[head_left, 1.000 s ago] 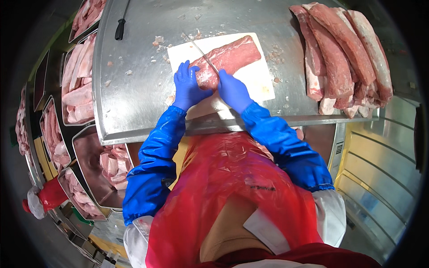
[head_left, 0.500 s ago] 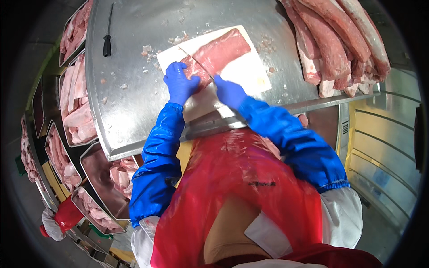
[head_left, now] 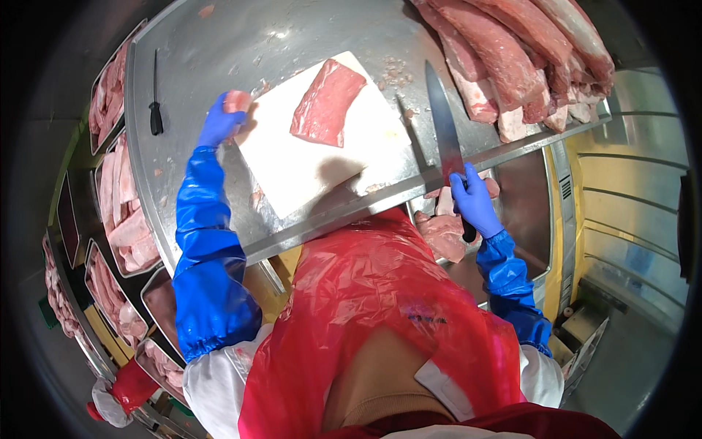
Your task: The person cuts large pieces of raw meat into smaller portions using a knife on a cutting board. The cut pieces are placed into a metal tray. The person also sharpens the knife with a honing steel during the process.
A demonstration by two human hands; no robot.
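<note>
Clock pos. are being read from the board ctr. The L hand [head_left: 217, 126] is grasping a small cut piece [head_left: 237, 102] at approx. 9–10 o'clock, just off the board edge; whether it is resting on the desk [head_left: 190, 73], cannot tell. The R hand [head_left: 474, 201] is clenching the knife [head_left: 442, 117] by its black handle at 4 o'clock, blade pointing roughly to 12, well apart from the L hand, prob. for safe clearance. The meat block [head_left: 329, 106] is lying unheld on the white cutting board [head_left: 373, 135] at 12 o'clock, long axis running 1 to 7; the board is presumably keeping the meat & blade off bare metal. The long slabs [head_left: 504, 66] are lying piled at 2 o'clock, likely for easy reach while leaving the board free. A thin rod w/ black handle [head_left: 155, 117] is lying at 9 o'clock, apparently out of the way.

Appearance: the meat block is showing pinkish-red, moist & approx. rectangular, w/ paler streaks along its L side & a blunt near end. The cut piece is showing pale pink, partly hidden by fingers.
</note>
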